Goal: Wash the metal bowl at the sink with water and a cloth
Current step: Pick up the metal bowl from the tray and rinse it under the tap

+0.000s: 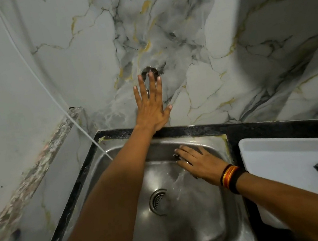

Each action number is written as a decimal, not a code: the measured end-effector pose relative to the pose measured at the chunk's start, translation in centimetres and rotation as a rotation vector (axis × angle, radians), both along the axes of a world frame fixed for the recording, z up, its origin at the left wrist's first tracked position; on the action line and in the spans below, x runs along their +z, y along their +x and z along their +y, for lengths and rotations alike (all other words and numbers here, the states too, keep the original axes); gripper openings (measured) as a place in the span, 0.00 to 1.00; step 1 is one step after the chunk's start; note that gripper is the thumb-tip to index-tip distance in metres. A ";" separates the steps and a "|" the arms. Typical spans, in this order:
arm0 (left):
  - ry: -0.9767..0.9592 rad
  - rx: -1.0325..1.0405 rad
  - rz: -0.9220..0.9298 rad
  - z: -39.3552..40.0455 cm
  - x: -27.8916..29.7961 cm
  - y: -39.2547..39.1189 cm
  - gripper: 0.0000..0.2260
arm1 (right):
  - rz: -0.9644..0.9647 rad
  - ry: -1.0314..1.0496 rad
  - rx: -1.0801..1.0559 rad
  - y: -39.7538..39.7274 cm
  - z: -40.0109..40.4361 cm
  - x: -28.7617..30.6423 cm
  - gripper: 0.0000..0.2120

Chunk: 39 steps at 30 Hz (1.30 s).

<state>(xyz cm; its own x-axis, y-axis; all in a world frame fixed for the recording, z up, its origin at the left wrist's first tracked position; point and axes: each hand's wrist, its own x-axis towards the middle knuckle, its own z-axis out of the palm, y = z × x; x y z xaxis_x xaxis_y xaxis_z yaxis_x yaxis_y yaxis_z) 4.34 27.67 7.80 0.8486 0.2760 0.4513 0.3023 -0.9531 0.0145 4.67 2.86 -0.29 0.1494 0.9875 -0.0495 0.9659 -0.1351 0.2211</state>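
Left hand (152, 109) fingers spread at tap (149, 72), right hand (199, 163) flat, open in sink (117, 154)

Single head cam, wide-angle, looks forward and down from above the steel sink (190, 219). Close in: both forearms enter from the bottom edge. Marble wall (181, 33) fills the top half, black desk (279, 122) and white tray (262, 145) at right. Edges bend.
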 end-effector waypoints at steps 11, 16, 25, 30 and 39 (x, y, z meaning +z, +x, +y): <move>0.030 -0.070 -0.003 0.8 -0.2 -0.2 0.45 | -0.288 -0.167 0.032 0.0 0.7 0.1 0.24; 0.024 -0.087 -0.013 0.8 -0.3 -0.3 0.45 | -0.217 -0.335 0.021 -1.8 2.7 0.2 0.15; 0.013 -0.114 0.043 1.3 -0.3 -0.3 0.47 | -0.087 -0.644 -0.185 -4.0 5.7 0.2 0.39; -0.121 -0.073 0.235 0.8 1.7 -0.1 0.48 | 0.017 -0.664 -0.236 -4.1 4.6 0.9 0.36; -0.408 -0.386 0.052 -1.9 1.7 -7.3 0.40 | 0.567 0.094 -0.494 -2.1 0.0 4.2 0.35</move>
<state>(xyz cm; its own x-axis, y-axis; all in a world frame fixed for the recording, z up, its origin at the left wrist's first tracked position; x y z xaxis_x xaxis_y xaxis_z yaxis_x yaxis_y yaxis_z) -2.92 25.81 9.51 0.9408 0.0844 0.3284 -0.0574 -0.9150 0.3995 2.57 2.83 3.89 0.5525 0.8160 -0.1700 0.7501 -0.5757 -0.3254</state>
